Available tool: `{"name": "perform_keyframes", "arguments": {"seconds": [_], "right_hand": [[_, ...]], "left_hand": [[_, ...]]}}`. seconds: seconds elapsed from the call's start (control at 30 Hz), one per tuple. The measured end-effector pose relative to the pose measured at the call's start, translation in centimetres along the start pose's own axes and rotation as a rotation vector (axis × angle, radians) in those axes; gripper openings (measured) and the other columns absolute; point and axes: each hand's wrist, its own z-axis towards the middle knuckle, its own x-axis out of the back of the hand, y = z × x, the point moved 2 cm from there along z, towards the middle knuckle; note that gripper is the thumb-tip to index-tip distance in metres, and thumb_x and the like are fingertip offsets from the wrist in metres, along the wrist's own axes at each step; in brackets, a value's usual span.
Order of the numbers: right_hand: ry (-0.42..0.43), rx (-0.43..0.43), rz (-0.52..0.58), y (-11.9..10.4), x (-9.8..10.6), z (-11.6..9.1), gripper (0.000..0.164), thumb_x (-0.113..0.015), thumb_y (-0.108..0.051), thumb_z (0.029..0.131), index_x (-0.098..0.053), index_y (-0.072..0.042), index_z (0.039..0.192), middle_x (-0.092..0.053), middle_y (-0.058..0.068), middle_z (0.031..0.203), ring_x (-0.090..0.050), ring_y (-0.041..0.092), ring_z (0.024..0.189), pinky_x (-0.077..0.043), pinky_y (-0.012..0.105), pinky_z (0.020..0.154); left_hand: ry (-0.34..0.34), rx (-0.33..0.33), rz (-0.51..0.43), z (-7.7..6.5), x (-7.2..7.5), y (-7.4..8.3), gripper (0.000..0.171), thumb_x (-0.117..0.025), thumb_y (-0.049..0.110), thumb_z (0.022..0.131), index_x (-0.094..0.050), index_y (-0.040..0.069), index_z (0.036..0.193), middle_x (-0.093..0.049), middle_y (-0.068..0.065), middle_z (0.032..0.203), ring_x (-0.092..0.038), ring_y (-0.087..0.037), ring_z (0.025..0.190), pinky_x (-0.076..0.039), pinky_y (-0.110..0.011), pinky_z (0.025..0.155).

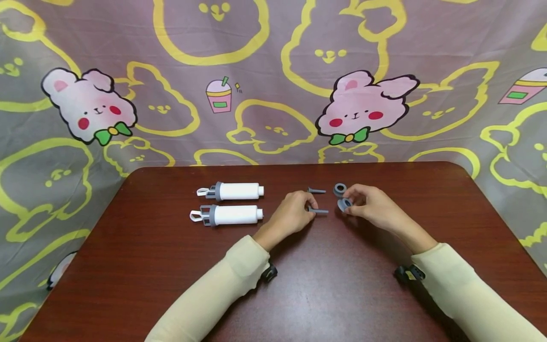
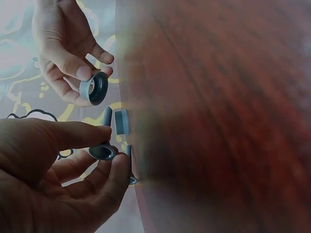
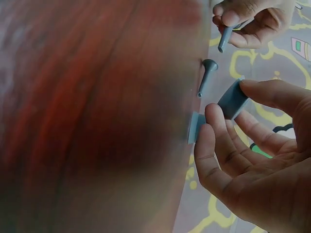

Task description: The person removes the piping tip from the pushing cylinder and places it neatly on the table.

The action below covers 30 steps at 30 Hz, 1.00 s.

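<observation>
My left hand point(image 1: 295, 211) pinches a small grey funnel-ended tube point(image 1: 321, 212) between thumb and fingers; in the left wrist view its flared, hollow end point(image 2: 102, 151) faces my palm. With thumb and fingertips my right hand point(image 1: 376, 206) grips a grey flanged ring point(image 1: 344, 204), its round hole showing in the left wrist view. A second grey ring point(image 1: 340, 190) lies on the table just beyond the held one. Another funnel-ended tube point(image 1: 316, 190) rests on the tabletop past my left fingers, its narrow end pointing right.
To the left, two white cylinders with grey collars and white loop handles, the far one point(image 1: 239, 191) and the near one point(image 1: 236, 214), lie side by side. The brown table point(image 1: 325, 294) ends at a patterned cloth point(image 1: 278, 57) hanging behind it.
</observation>
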Motion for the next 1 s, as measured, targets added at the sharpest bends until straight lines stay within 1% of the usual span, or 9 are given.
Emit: {"name": "perform_keyframes", "arguments": {"seconds": [0.17,0.37,0.53,0.8,1.0], "right_hand": [[-0.006,-0.008,-0.032,0.35,-0.17,0.32,0.023,-0.075,-0.002,0.090,-0.067,0.000,0.112,-0.069,0.011,0.094,-0.062,0.017,0.079,-0.049,0.029,0.071],[-0.019,-0.008,-0.049,0.53,-0.31,0.51,0.022,-0.075,0.000,0.088,-0.066,0.000,0.108,-0.067,0.010,0.090,-0.061,0.017,0.073,-0.047,0.028,0.066],[-0.021,-0.003,-0.062,0.57,-0.46,0.59,0.021,-0.075,0.001,0.086,-0.066,0.000,0.105,-0.066,0.010,0.088,-0.060,0.017,0.070,-0.047,0.028,0.065],[-0.031,-0.006,-0.083,0.65,-0.57,0.66,0.020,-0.072,0.004,0.086,-0.066,0.000,0.105,-0.066,0.011,0.090,-0.060,0.017,0.072,-0.048,0.030,0.066],[-0.044,-0.032,-0.102,0.66,-0.57,0.69,0.019,-0.073,0.003,0.088,-0.064,-0.001,0.105,-0.066,0.010,0.087,-0.059,0.016,0.071,-0.048,0.031,0.064]], "left_hand": [[-0.028,0.029,0.015,0.05,-0.06,0.02,0.004,-0.077,0.010,0.093,-0.075,0.014,0.094,-0.067,0.001,0.082,-0.057,-0.013,0.074,-0.046,-0.028,0.070],[-0.055,0.045,0.031,0.10,-0.20,-0.03,0.005,-0.077,0.013,0.093,-0.075,0.017,0.092,-0.067,0.003,0.082,-0.059,-0.014,0.075,-0.048,-0.030,0.071],[-0.059,0.047,0.040,0.26,-0.29,-0.07,0.005,-0.077,0.012,0.093,-0.075,0.017,0.091,-0.068,0.003,0.084,-0.060,-0.014,0.077,-0.048,-0.030,0.072],[-0.057,0.060,0.054,0.54,-0.39,-0.08,0.008,-0.076,0.011,0.092,-0.075,0.018,0.090,-0.068,0.004,0.084,-0.061,-0.013,0.077,-0.048,-0.031,0.070],[-0.065,0.076,0.053,0.79,-0.50,-0.11,0.009,-0.075,0.011,0.091,-0.074,0.019,0.089,-0.067,0.005,0.083,-0.061,-0.013,0.077,-0.048,-0.032,0.069]]}}
